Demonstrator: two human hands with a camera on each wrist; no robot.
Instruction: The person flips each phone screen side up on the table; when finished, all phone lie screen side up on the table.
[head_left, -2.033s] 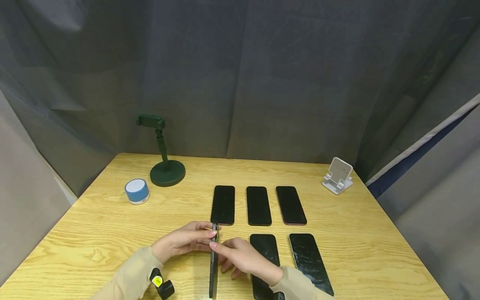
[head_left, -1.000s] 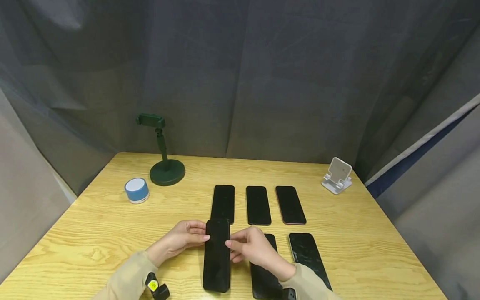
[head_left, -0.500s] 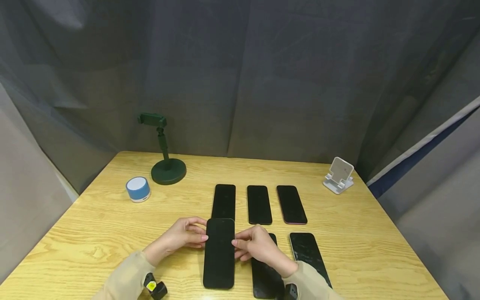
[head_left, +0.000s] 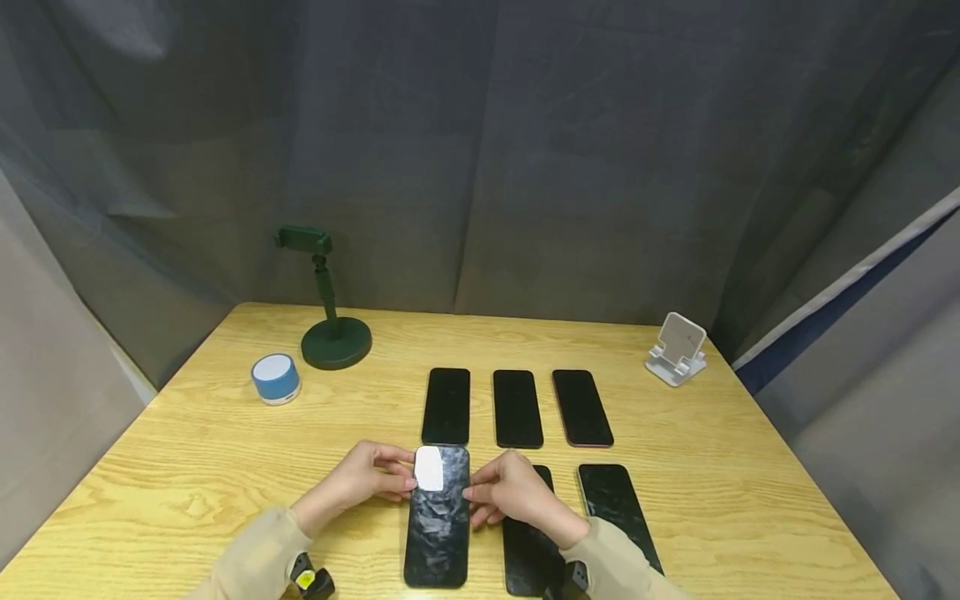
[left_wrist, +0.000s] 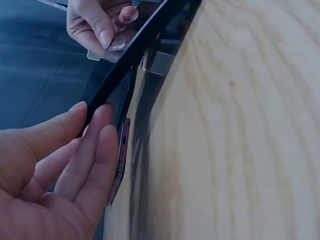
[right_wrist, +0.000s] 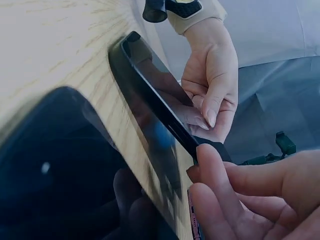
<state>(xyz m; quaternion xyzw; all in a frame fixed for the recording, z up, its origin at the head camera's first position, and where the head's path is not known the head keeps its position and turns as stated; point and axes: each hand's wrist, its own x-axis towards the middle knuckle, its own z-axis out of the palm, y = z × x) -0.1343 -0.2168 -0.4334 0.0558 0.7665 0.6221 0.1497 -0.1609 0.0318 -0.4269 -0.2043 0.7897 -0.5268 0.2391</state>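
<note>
A black smartphone [head_left: 437,533] lies face up between the two hands, close over the table, with a bright reflection near its top left corner. My left hand [head_left: 365,477] pinches its left edge between thumb and fingers; the left wrist view shows the thumb on the screen side of the phone's dark edge [left_wrist: 125,60]. On the opposite edge my right hand [head_left: 510,492] pinches it the same way. Just beyond its top end sits another black phone [head_left: 447,406]. Below the right hand is a further phone [head_left: 528,550], partly covered by that hand and wrist.
Two more phones [head_left: 517,408] [head_left: 582,408] complete the far row, and one phone [head_left: 618,512] lies beside the right forearm. A green phone stand [head_left: 335,342] and a blue-and-white round speaker [head_left: 275,379] stand at the left. A white phone stand [head_left: 677,350] is at the back right.
The held phone has turned from edge-on to screen up, then tipped flatter and slightly down, so a reflection now shows on its screen. Both hands have kept their hold at its sides.
</note>
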